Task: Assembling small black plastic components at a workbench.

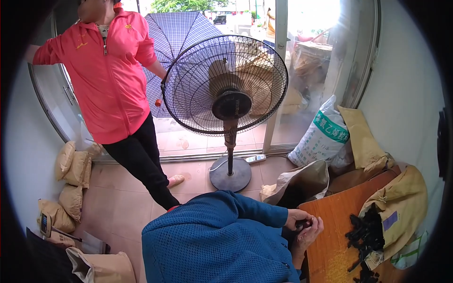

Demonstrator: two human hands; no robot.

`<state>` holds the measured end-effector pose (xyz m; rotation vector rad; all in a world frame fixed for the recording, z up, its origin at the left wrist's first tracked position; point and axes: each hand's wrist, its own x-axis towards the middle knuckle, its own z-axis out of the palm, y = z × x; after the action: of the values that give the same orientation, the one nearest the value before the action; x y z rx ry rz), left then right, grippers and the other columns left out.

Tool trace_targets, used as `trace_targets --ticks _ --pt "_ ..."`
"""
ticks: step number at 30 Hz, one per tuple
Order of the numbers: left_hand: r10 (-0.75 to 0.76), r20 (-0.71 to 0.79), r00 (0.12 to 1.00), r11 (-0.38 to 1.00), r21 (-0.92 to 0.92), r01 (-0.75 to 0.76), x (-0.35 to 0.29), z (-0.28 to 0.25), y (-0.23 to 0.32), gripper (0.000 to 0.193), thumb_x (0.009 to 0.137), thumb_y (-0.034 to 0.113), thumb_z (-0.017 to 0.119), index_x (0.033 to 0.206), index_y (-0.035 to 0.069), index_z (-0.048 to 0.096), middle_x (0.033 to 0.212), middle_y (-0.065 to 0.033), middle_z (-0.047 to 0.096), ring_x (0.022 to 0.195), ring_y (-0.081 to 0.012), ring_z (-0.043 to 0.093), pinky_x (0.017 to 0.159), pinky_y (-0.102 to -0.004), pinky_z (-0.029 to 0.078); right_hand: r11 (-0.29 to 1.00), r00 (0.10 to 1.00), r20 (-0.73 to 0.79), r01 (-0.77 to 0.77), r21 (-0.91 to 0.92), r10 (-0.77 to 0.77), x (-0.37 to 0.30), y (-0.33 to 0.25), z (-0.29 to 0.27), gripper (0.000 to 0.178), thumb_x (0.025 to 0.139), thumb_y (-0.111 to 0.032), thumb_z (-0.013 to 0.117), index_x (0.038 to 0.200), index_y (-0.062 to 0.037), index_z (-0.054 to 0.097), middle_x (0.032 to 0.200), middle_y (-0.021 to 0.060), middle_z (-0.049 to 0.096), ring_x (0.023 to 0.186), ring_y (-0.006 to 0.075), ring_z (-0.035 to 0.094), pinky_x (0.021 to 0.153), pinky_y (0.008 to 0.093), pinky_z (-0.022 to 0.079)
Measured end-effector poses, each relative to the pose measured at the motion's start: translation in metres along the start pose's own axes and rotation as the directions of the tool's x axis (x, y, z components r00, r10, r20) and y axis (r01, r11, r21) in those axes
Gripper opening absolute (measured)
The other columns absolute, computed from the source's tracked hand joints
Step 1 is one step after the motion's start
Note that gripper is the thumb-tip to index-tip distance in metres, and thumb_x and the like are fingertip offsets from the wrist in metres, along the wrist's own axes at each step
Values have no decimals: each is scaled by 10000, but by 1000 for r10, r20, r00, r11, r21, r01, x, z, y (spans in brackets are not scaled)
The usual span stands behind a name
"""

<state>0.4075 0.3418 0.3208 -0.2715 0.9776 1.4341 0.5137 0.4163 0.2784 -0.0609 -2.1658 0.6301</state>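
At the edge of the wooden table (330, 212), my left hand (296, 217) and right hand (309, 234) close their fingers around a small dark piece (302, 225), near black pieces (370, 231) and a tan sack (409, 198), a fan (231, 105) standing on the tiles (118, 191).

Strips (375, 228) are black; the table (328, 214), orange-brown; the jacket (106, 87), pink; the umbrella (174, 30), checked.

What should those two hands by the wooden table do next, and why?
Perhaps lay the small dark piece on the wooden table: the left hand seems to hold it, with the right hand close against it, and other black pieces lie there at the sack's mouth.
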Motion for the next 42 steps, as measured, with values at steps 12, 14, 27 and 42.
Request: trace_targets --ticks 12,14,27,42 --pt "-1 83 997 992 123 -10 30 -27 -15 206 935 283 549 760 188 604 679 50 574 596 -67 520 455 -208 356 973 983 132 150 -178 -127 4 -19 -15 414 888 -49 547 1285 -83 434 1300 216 435 1173 383 483 925 443 476" --pt "62 27 998 995 80 -64 46 -38 -30 225 939 282 530 754 176 602 675 26 586 597 -87 538 453 -209 376 989 923 385 56 -134 0 5 -34 -29 485 862 -17 522 1329 -69 401 1292 229 424 1174 406 461 957 443 443" --pt "467 452 760 833 63 -549 -36 -14 80 153 957 160 523 1054 57 580 951 -42 614 714 -32 510 504 -130 409 534 560 -498 819 211 -662 165 -281 -18 125 746 -158 569 829 -68 596 811 83 583 802 193 591 730 375 481" --pt "441 633 637 681 227 -696 -10 27 63 263 940 163 564 1165 42 501 1143 -181 608 893 -158 630 754 -254 529 640 709 -95 -562 524 699 61 -42 -34 495 815 -295 735 1115 39 524 889 97 616 811 167 602 753 283 485"
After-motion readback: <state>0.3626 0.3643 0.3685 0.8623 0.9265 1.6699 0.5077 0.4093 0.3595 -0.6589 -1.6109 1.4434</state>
